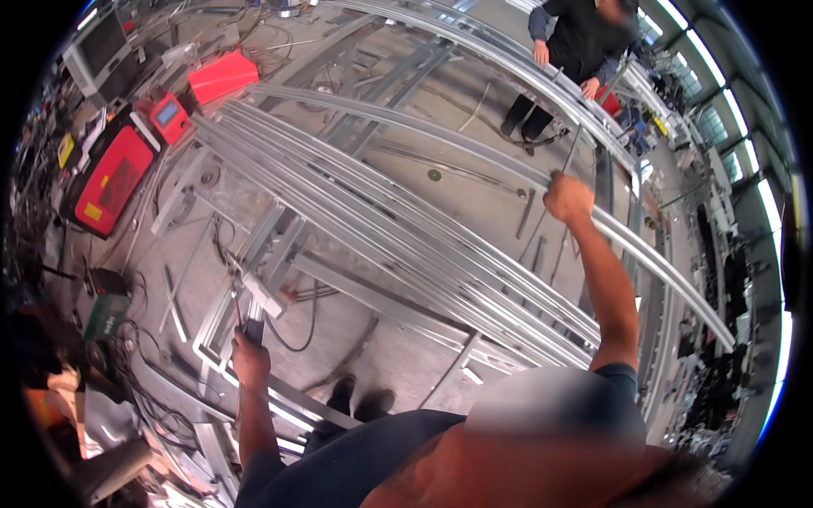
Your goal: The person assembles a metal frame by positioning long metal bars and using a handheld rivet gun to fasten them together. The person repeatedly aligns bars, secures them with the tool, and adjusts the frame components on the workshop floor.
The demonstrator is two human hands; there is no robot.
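Right hand (567,199): fist closed around a thin dark rod (574,146), held over a long curved metal rail (474,144).
Left hand (251,356): fingers wrapped around a dark tool handle (253,328), probably a clamp or gun; the view is too small to tell. It sits at the near end of a bundle of grey metal profiles (373,229).
Surface: profiles lie slantwise across a welded steel frame (356,292) above a concrete floor (474,203).
Room: workshop, windows along the right wall.
Surroundings: red machine (114,178) and red case (222,76) at left, black cable (301,326) looping under the frame. A second person (576,42) in dark clothes stands beyond the rail, hands on it.
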